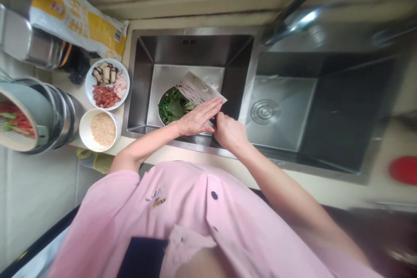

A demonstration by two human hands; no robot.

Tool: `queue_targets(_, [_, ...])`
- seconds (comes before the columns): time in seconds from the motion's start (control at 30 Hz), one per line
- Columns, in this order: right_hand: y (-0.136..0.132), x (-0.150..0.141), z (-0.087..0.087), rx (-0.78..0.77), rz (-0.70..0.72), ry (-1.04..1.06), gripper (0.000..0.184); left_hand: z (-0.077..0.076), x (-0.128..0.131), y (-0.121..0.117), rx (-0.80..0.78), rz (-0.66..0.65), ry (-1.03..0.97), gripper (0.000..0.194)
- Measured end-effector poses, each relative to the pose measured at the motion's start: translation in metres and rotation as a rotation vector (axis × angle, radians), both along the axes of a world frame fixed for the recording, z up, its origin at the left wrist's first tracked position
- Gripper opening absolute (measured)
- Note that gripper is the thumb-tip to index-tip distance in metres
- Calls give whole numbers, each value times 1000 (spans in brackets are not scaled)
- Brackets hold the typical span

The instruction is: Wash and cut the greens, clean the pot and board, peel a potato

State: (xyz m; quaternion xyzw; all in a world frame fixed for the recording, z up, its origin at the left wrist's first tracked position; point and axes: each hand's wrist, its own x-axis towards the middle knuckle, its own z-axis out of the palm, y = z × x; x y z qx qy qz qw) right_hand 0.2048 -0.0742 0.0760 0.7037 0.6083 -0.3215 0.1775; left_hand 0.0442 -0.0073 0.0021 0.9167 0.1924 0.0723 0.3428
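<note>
- Left hand (197,117): open and flat, fingers extended, lying across the cleaver's blade.
- Right hand (230,134): curled closed at the blade's near end, apparently gripping the cleaver's handle.
- Cleaver (198,89): broad steel blade just ahead of both hands. Its long axis appears to run from the right hand up and leftward; the right hand is nearer the handle end.
- Leafy greens (174,108): ahead and left of the left hand, in a steel bowl (159,110), with the blade over or against them.
- Stainless steel sink (137,91): surrounds the bowl and lies under both hands.
- White plate (88,91) of sliced meats: well left of the left hand.
- White bowl (83,132) of pale minced food: left of the left forearm.
- Hidden: the handle, the cutting edge, and whether the blade touches the greens.
</note>
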Motion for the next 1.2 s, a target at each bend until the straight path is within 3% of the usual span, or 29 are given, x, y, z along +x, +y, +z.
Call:
queue_targets(0.17, [-27,3,16,-39,85,-43,30,-18,-9,5,23,29,110,92])
queue_targets(0.3, [-49,11,26,-43,63,-49,28,-36,-35,30,21,189,205,94])
queue_targets(0.43, [-77,29,38,-38,-32,-63,30,-43,-62,52,44,390,437,79])
queue_targets(0.5, [-90,42,44,-19,-135,-101,34,-44,-68,50,75,315,492,76])
queue_targets(0.67, [-115,80,47,80,-412,-222,45,-54,-47,23,22,-248,408,61])
queue_targets(0.8, [-143,96,49,137,-540,-261,48,-67,-25,15,42,-431,447,45])
queue_targets(0.93, [-180,96,54,99,-617,-280,48,-70,-34,26,207,-452,498,46])
queue_targets(1.03, [-189,102,50,55,-616,-284,47,-65,-50,37,270,-365,577,42])
queue_targets(1.13, [-168,124,34,44,-547,-275,43,-51,-55,44,306,-212,607,41])
queue_targets(1.2, [-140,144,19,26,-528,-281,42,-33,-48,42,317,-83,510,42])
